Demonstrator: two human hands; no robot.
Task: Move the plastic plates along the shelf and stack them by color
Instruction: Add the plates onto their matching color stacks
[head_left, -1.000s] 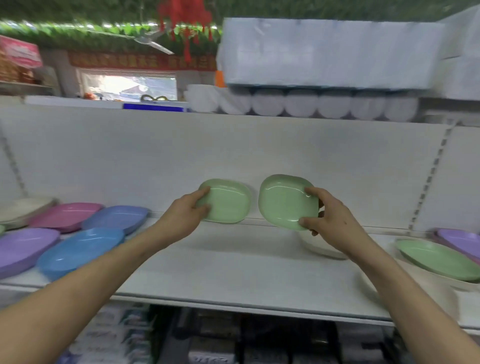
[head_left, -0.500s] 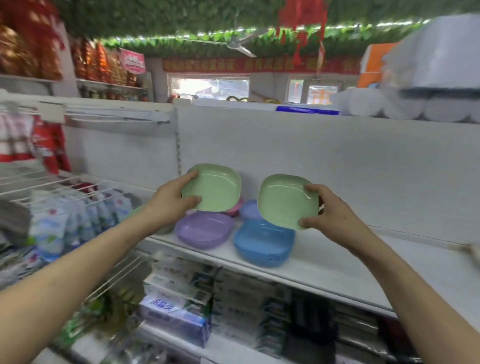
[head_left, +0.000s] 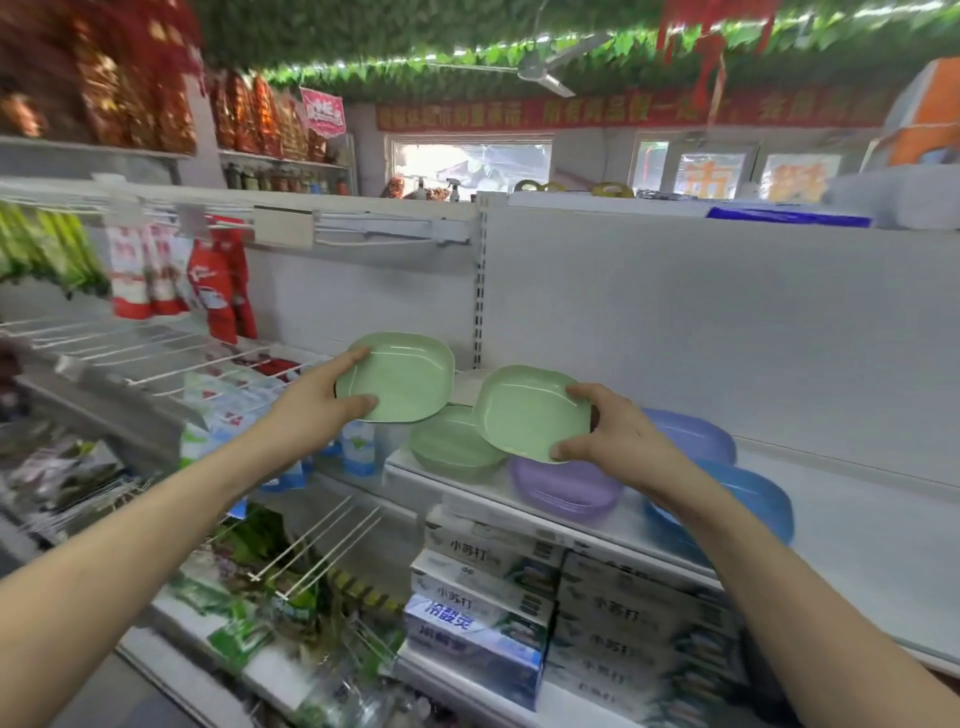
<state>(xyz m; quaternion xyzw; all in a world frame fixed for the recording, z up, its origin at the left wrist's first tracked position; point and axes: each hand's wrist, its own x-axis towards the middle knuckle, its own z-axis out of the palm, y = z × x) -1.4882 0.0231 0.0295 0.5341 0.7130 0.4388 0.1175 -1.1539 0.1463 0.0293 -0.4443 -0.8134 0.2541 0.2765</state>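
The person's left hand (head_left: 311, 410) is gripping a green plate (head_left: 402, 376) by its left edge, holding it tilted in the air. The right hand (head_left: 618, 441) is pinching a second green plate (head_left: 530, 415) by its right edge, also raised. Just below and beyond them, a green stack (head_left: 452, 447) is sitting at the left end of the white shelf (head_left: 857, 545). A purple stack (head_left: 566, 488) is lying beside it, and a blue stack (head_left: 748, 499) is lying farther right, partly behind the right arm.
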